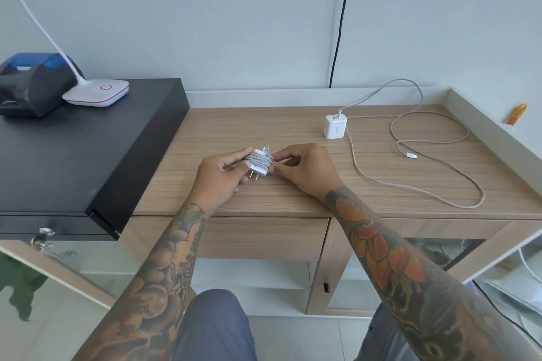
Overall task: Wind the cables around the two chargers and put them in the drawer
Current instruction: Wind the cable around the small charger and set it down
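A small white charger with grey cable coiled round its body sits between my hands, just above the wooden desk; its plug prongs point toward me. My left hand grips its left side. From the right, my right hand pinches the coil with its fingertips. Farther back on the desk stands a second white charger, and its long grey cable sprawls in loose loops to the right. The desk drawer below the front edge is closed.
A black cash-drawer box fills the left, carrying a black-and-blue printer and a white lamp base. A black cable hangs down the wall. An orange object rests on the right ledge. My knees are below the desk.
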